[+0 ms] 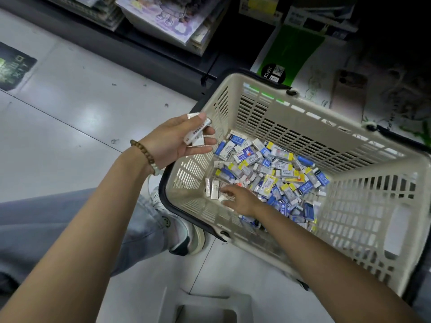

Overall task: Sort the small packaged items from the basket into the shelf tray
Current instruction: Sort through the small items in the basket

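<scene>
The left hand (179, 138) grips a few small white packets (197, 134) over the cream slatted plastic basket's (279, 117) rim — the right hand (241, 201) reaches inside, fingers touching loose white packs (214, 188) beside the blue-and-yellow packet heap (275, 173), grip unclear.

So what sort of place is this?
Most likely a stationery shop aisle: a slotted shopping basket holds small packaged items that look like erasers, and stacked books lie on a low shelf beside it.

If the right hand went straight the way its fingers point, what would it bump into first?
Most likely the white packets lying by the basket wall, just ahead of the right hand. Behind them comes that wall. Depth is unclear, so its fingers may already touch one.
</scene>
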A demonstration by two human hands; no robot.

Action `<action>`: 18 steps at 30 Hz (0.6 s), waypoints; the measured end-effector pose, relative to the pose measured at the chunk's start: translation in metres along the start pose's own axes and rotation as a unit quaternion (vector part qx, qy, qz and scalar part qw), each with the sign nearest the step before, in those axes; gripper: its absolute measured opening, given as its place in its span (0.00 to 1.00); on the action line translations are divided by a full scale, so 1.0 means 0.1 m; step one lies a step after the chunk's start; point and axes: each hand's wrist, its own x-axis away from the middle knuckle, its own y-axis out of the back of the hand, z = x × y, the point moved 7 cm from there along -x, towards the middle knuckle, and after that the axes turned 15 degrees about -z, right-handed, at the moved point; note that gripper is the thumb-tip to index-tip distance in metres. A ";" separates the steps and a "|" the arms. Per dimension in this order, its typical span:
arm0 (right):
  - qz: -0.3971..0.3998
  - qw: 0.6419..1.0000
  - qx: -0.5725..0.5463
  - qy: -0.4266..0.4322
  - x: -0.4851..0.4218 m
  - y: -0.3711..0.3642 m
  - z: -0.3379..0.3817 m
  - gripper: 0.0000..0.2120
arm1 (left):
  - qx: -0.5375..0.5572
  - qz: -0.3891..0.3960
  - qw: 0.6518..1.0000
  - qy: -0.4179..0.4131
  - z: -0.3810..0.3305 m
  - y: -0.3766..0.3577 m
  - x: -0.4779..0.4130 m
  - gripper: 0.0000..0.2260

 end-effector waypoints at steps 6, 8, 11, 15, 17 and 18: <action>-0.041 0.993 0.106 -0.034 -0.13 -0.07 -0.04 0.15 | -0.013 -0.013 1.000 0.006 0.00 -0.02 0.01 0.11; -0.040 0.993 0.101 -0.043 -0.11 -0.10 -0.07 0.13 | -0.011 -0.014 1.000 0.008 -0.01 -0.02 0.02 0.11; -0.010 0.997 0.015 -0.069 -0.08 -0.11 -0.12 0.12 | -0.004 -0.016 1.000 0.011 -0.02 -0.03 0.03 0.12; -0.039 0.969 -0.209 -0.129 0.05 0.14 0.07 0.11 | -0.004 -0.018 1.000 0.015 0.00 -0.03 0.01 0.12; -0.091 0.939 -0.304 -0.133 0.12 0.47 0.24 0.12 | 0.004 -0.015 1.000 0.022 0.02 -0.06 0.00 0.13; -0.118 0.921 -0.348 -0.127 0.16 0.68 0.34 0.13 | 0.007 -0.014 1.000 0.026 0.04 -0.08 -0.01 0.14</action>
